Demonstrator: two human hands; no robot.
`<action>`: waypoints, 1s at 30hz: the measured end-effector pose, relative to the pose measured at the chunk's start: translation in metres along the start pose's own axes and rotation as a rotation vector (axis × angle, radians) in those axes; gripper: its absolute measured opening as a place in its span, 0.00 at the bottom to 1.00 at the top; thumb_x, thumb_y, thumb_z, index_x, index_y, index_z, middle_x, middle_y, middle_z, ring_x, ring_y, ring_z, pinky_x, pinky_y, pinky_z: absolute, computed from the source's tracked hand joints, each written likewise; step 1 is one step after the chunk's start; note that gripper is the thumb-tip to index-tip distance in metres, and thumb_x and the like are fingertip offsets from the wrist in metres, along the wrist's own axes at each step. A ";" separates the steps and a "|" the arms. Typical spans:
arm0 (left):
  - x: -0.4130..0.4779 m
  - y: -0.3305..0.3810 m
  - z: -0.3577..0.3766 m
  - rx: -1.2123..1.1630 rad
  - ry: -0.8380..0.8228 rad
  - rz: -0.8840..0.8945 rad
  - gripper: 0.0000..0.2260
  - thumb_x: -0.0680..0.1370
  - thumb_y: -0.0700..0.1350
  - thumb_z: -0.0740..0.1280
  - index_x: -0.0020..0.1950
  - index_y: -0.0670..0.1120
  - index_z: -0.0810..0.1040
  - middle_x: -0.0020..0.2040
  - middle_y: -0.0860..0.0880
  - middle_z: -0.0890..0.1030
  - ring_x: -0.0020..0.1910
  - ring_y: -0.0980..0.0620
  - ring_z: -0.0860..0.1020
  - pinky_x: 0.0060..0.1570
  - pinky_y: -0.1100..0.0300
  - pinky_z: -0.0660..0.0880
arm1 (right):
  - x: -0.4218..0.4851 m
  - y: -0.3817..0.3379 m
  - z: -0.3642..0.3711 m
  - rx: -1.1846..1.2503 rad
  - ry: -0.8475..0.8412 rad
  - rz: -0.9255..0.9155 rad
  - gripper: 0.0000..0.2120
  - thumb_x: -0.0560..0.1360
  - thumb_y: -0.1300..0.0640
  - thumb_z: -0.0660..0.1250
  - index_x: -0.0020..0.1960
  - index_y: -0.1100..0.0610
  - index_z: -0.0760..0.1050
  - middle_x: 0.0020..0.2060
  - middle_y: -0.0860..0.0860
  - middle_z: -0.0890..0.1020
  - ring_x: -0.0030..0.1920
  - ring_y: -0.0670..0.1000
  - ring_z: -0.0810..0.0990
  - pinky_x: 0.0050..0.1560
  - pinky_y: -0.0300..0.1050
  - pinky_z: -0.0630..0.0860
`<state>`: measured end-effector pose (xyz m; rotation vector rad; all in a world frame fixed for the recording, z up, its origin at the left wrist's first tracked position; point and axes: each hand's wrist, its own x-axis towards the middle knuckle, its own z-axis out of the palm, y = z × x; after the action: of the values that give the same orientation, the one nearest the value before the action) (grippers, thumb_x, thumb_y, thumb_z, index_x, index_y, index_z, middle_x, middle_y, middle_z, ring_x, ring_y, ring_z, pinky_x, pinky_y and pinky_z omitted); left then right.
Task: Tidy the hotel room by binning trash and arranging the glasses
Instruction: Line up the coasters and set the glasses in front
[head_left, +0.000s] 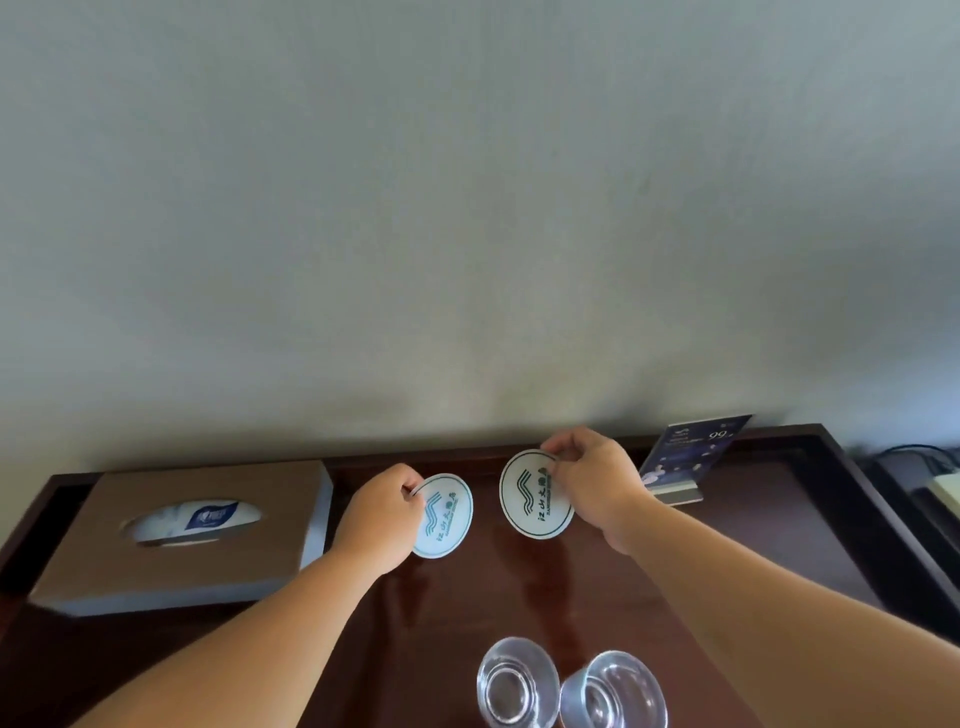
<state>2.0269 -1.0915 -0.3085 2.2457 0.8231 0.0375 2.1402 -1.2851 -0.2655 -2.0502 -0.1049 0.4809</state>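
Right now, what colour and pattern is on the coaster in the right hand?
White coaster with a dark rim, green wavy lines and dark lettering; head view.

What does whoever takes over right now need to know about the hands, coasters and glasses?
The left hand pinches the left coaster by its edge; the right hand pinches the right coaster, tilted up.
The left glass and right glass sit side by side nearest the camera, on neither coaster.
Done: nothing visibly finished.
Left: lay both coasters down, set a glass on each.
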 end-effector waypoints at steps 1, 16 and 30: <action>0.004 0.000 0.003 -0.038 -0.001 -0.016 0.06 0.76 0.42 0.62 0.45 0.51 0.77 0.41 0.52 0.79 0.41 0.49 0.78 0.41 0.56 0.75 | 0.004 0.004 0.002 0.000 -0.001 0.006 0.10 0.76 0.66 0.65 0.46 0.52 0.77 0.38 0.46 0.80 0.38 0.47 0.78 0.34 0.36 0.71; 0.036 -0.019 0.038 -0.058 0.057 -0.191 0.05 0.76 0.43 0.64 0.45 0.50 0.78 0.46 0.50 0.82 0.45 0.49 0.81 0.40 0.54 0.79 | 0.055 0.056 0.023 -0.133 -0.059 0.090 0.09 0.76 0.64 0.62 0.50 0.51 0.76 0.40 0.47 0.82 0.43 0.51 0.81 0.43 0.45 0.77; 0.025 -0.015 0.031 0.198 0.086 -0.070 0.16 0.76 0.50 0.66 0.63 0.48 0.74 0.58 0.48 0.75 0.59 0.48 0.74 0.52 0.50 0.76 | 0.041 0.059 0.012 -0.589 -0.147 -0.167 0.20 0.75 0.54 0.67 0.66 0.49 0.71 0.60 0.47 0.72 0.61 0.50 0.73 0.55 0.44 0.74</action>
<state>2.0465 -1.0890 -0.3468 2.4125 0.9887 0.0203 2.1656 -1.2944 -0.3331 -2.5460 -0.5583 0.5387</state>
